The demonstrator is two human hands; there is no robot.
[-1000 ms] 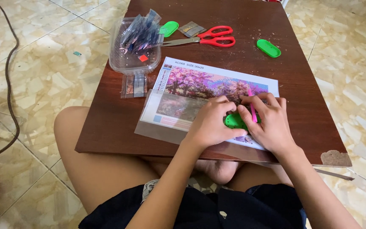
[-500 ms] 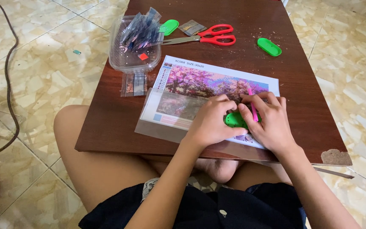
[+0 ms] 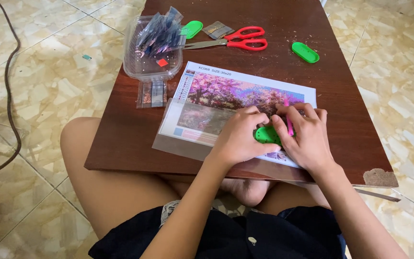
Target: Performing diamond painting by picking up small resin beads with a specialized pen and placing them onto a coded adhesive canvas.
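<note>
Hardly anything has moved since the earlier frame: both hands sit in the same spot on the diamond-painting canvas [image 3: 226, 96], and only the pink pen [image 3: 288, 120] has tipped very slightly. That canvas, lying on the brown table [image 3: 120, 139], serves as landmark. Its picture is part pink trees, part dull area under a clear film; the near right corner is hidden beneath the hands.

On that corner the left hand [image 3: 239, 136] curls its fingers narrowly against the green tray [image 3: 266, 135], of which only a small patch shows between the 2 hands, so its contents cannot be made out. Touching the tray's other side, the right hand [image 3: 306, 139] pinches the pen between thumb and fingers; the pen's tip is covered.

Beyond the canvas's far left corner stands a clear plastic tub [image 3: 140, 67] stuffed with small bead packets, and 2 more packets [image 3: 151, 94] lie just beside that corner. Farther beyond the canvas lie red-handled scissors [image 3: 238, 42] and 2 green caps [image 3: 304, 52], one half hidden behind the tub.
</note>
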